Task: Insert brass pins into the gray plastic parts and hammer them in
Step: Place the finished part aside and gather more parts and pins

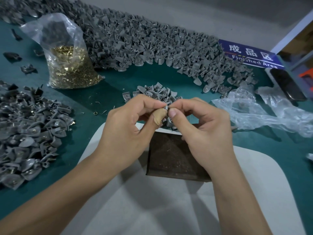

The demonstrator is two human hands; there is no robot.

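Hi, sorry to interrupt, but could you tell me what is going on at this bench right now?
A person is assembling small parts by hand. The left hand and right hand together pinch one gray plastic part above a dark block; whether a pin is in it is too small to tell. A clear bag of brass pins stands to the left on the green table, and a small pile of gray parts lies just behind the hands. No hammer is in sight.

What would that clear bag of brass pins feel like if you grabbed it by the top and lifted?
Probably heavy for its size: the bag of brass pins is packed with metal. The thin plastic top looks floppy, so it would likely sag. The open mouth might spill pins if tipped.
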